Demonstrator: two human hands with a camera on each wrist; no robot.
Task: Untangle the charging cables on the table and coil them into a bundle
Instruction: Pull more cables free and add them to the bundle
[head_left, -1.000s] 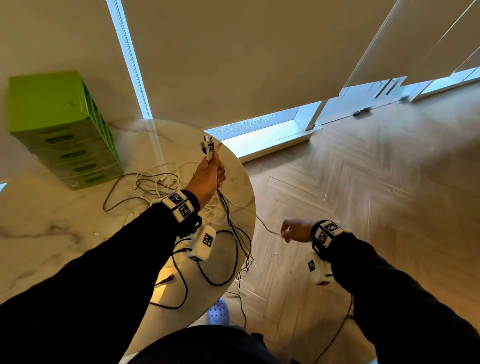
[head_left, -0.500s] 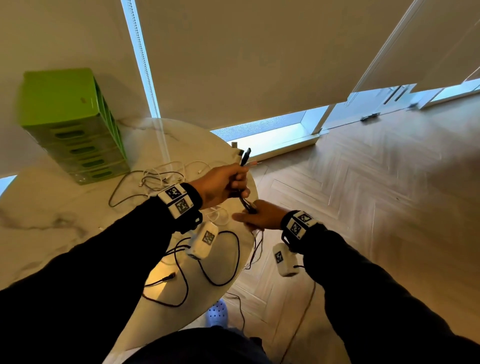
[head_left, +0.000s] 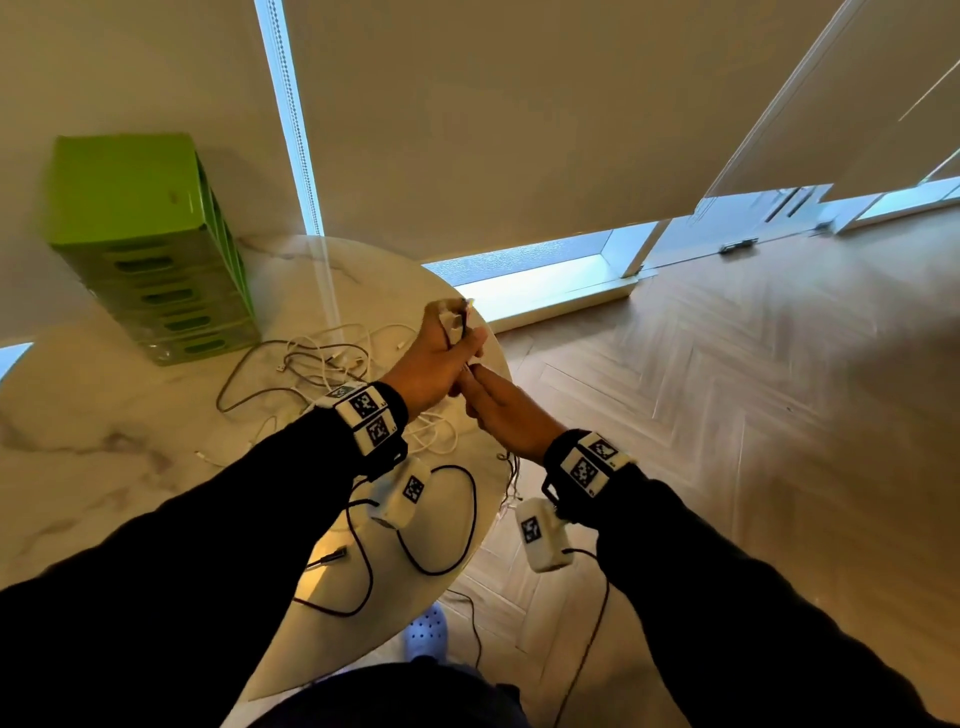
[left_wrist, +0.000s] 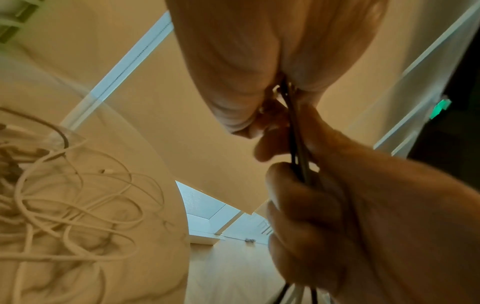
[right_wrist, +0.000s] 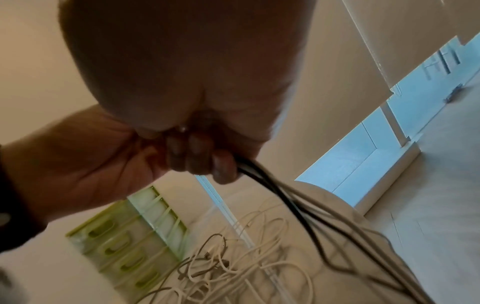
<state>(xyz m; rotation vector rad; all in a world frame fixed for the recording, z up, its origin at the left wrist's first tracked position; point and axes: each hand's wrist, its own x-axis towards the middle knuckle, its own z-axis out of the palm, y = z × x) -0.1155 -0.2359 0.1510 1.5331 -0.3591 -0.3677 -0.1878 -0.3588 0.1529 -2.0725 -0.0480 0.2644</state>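
Above the round marble table's (head_left: 104, 415) right edge my left hand (head_left: 447, 343) grips a bunch of black and white charging cables, their plug ends (head_left: 457, 322) sticking up out of the fist. My right hand (head_left: 488, 400) sits just below it, touching it, fingers curled round the same strands (left_wrist: 296, 139). Below the hands the held cables (right_wrist: 285, 205) trail down toward the table. A loose tangle of white and dark cables (head_left: 332, 358) lies on the marble to the left of both hands; it also shows as tangle (left_wrist: 64, 195) and tangle (right_wrist: 233, 267).
A green drawer unit (head_left: 150, 249) stands at the table's back left against the blind. Black leads (head_left: 441, 519) loop over the near part of the table under my wrists. Wooden floor (head_left: 727, 415) lies to the right; a blue shoe (head_left: 426, 629) is below the table edge.
My right hand, which was out to the right pulling a thin white cable, has come in to the left hand and closed on the strands below it. The left hand has shifted slightly right.
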